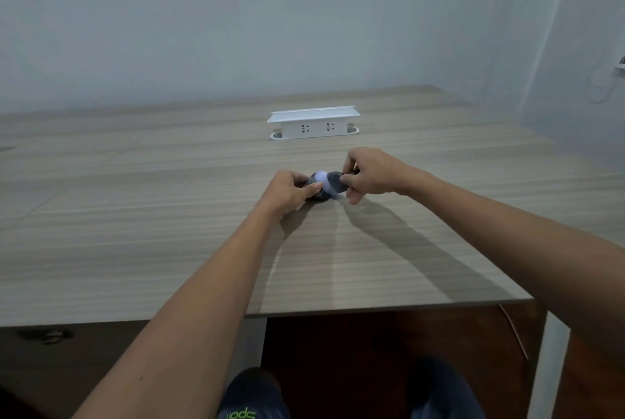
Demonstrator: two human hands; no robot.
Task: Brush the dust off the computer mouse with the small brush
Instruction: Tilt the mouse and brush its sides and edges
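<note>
Near the middle of the frame, a dark computer mouse [333,181] sits on the wood-grain table [135,232], caught between the person's two hands. The left hand [287,193] comes in from the lower left and is closed around the mouse's left side, thumb laid across its near edge, holding it in place on the tabletop. The right hand [370,173] reaches in from the right, its fingers pinched together on the dark handle of the small brush [326,183], only a sliver of which shows. The brush's pale bristles are a blurred white patch lying across the top of the mouse and trailing down toward its near right edge. The two hands are close together, with only the mouse and bristles between them.

Farther back, above the hands in the frame, a white socket box [314,122] stands raised from the table with two outlets facing the camera. Both forearms stretch from the bottom corners, casting soft shadows on the table.
</note>
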